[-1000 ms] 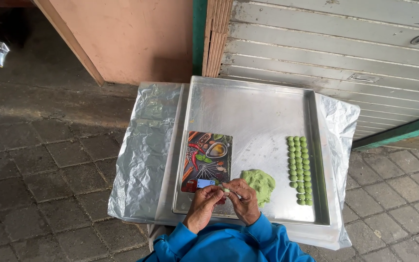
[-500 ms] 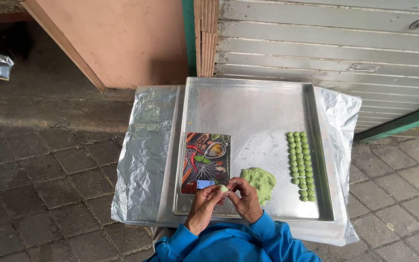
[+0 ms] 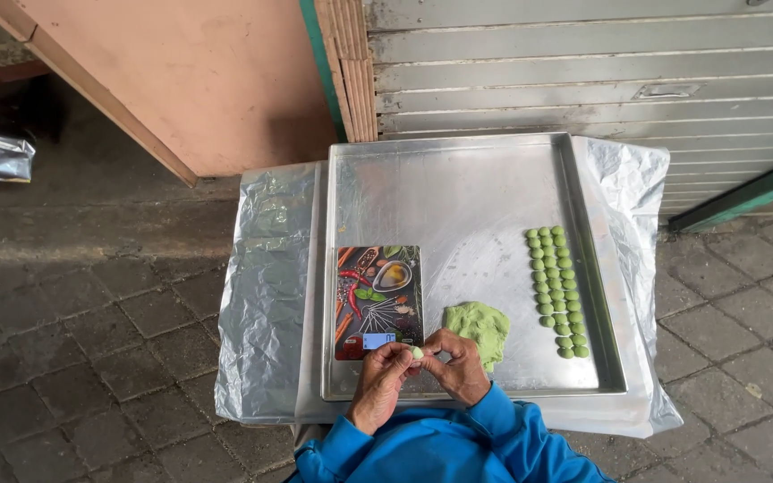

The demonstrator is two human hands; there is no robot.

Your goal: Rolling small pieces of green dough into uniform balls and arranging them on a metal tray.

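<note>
While both hands are meeting over the tray's [image 3: 458, 188] near edge, left hand [image 3: 379, 380] and right hand [image 3: 458, 365] are pinching a small pale-green dough ball [image 3: 417, 352] between fingertips | it is looking smooth, round | green dough lump [image 3: 479, 325] is lying just beside, scale [image 3: 378, 302] beneath.

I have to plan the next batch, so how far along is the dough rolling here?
Done: three short rows of small green balls lie along the right side of the metal tray. In hand: the left hand and right hand pinch one small piece between them, above the kitchen scale. Left: a green dough lump on the tray.
</note>
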